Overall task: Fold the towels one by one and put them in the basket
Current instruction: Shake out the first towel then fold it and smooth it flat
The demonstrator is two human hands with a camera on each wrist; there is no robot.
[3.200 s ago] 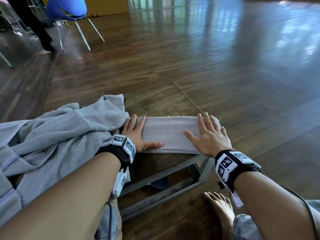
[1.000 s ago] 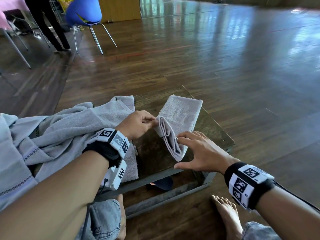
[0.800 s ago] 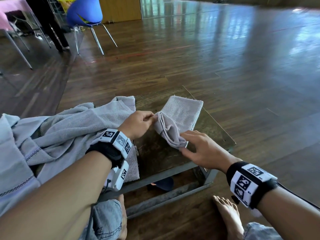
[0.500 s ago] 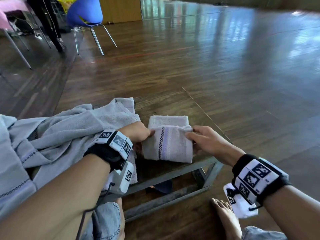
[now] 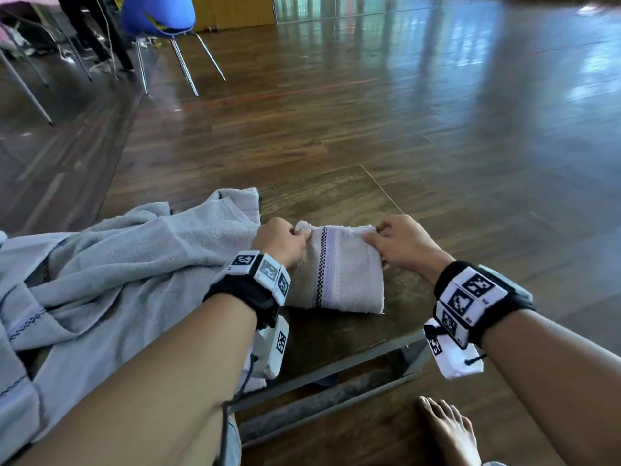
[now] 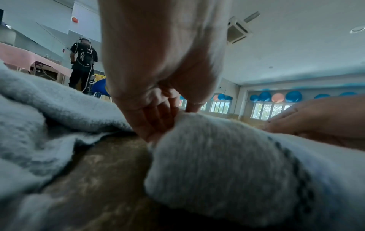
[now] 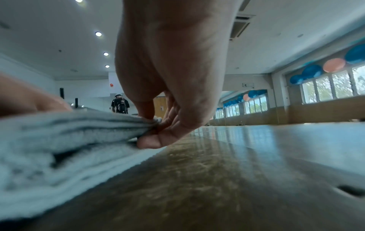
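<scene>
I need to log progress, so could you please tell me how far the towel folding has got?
Done: one towel lies folded on the table. In hand: the left hand and right hand pinch its far corners. Left: binning it and folding the pile; no basket shows.

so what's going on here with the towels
A person is folding towels at a low wooden table. Both hands are on a small folded towel lying flat on it: the left hand pinches its far left corner and the right hand pinches its far right corner. A heap of unfolded grey towels lies to the left, draped over the table edge. No basket is in view, so the folded towel has not yet been put away.
</scene>
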